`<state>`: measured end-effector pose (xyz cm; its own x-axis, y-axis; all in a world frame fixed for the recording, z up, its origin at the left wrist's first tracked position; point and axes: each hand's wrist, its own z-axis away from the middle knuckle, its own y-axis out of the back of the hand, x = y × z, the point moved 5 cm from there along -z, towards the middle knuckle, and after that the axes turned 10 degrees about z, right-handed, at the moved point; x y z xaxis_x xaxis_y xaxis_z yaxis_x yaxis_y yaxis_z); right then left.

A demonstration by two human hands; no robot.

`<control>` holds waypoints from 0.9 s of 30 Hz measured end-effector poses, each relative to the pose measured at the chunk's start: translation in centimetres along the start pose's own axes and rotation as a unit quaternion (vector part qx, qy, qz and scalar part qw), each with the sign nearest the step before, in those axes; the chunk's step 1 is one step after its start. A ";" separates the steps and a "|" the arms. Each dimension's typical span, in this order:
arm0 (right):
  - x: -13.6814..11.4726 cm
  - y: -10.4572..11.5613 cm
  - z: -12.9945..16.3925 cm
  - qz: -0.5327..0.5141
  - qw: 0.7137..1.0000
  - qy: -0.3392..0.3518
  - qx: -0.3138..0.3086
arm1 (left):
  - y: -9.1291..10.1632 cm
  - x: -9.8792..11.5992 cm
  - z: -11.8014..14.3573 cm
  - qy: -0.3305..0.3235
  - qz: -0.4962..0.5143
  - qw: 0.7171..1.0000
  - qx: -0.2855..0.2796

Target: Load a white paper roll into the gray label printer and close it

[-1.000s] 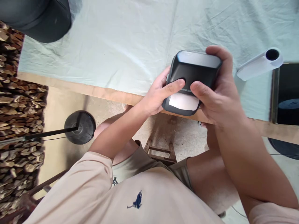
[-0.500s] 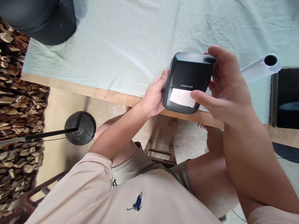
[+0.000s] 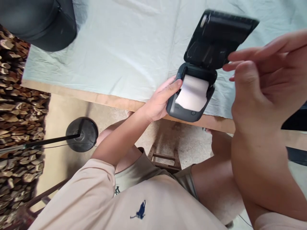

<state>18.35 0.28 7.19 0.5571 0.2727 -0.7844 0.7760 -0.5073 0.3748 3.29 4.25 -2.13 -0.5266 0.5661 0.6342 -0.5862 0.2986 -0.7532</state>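
Note:
A black label printer (image 3: pixel 184 114) with its lid (image 3: pixel 219 35) swung up is gripped on its left side by my left hand (image 3: pixel 159 102). The thumb of that hand lies over the printer's edge. Inside the body sits a roll of white label paper (image 3: pixel 193 92), its end hanging over the front lip. My right hand (image 3: pixel 271 76) is to the right of the raised lid, fingers stretched out and holding nothing. Its fingertips are close to the lid's lower right corner; I cannot tell whether they touch.
A pale cloth covers the table (image 3: pixel 115 48), with a wooden front edge (image 3: pixel 96 97). At the back left stands a dark cylindrical container (image 3: pixel 52 28). A black round stand base (image 3: pixel 82 134) is on the floor, beside stacked firewood (image 3: pixel 21 127). A wooden stool (image 3: pixel 165 156) is below.
The printer's lid has gone from closed to raised, showing the paper roll inside. My right hand has come off the paper and moved right, fingers now spread. My left hand still holds the printer.

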 end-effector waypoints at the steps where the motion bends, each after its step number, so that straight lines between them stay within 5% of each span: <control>1: 0.0 -0.1 -0.1 0.044 0.998 0.014 -0.030 | 0.0 0.0 0.0 -0.001 -0.005 1.000 0.000; 6: 1.0 -1.0 0.2 0.277 0.937 0.063 -0.203 | -0.3 0.0 0.3 0.000 -0.068 0.998 -0.017; 10: 2.0 -1.6 0.6 0.371 0.885 0.081 -0.270 | -0.5 0.1 0.5 -0.003 -0.120 0.992 -0.040; 13: 2.2 -1.7 0.7 0.375 0.881 0.071 -0.281 | -0.5 0.0 0.4 0.001 -0.125 0.992 -0.033; 16: 1.8 -1.1 0.2 0.294 0.919 0.020 -0.264 | -0.4 -0.1 0.3 -0.004 -0.090 0.996 -0.019; 19: 2.0 0.0 -0.9 0.090 0.969 -0.106 -0.202 | -0.1 0.0 0.1 -0.016 -0.036 0.999 0.002; 23: 5.0 0.3 -1.7 -0.146 0.949 -0.264 -0.086 | 0.5 0.1 -0.1 -0.017 0.026 0.999 0.033; 27: 8.5 -0.4 -0.9 -0.109 0.956 -0.269 -0.043 | 0.7 0.4 -0.2 -0.031 0.053 0.998 0.031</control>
<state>23.10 3.55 0.83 0.1659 -0.1074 -0.9803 0.8907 -0.4103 0.1957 2.82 4.80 -2.44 -0.6235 0.5436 0.5619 -0.5602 0.1905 -0.8061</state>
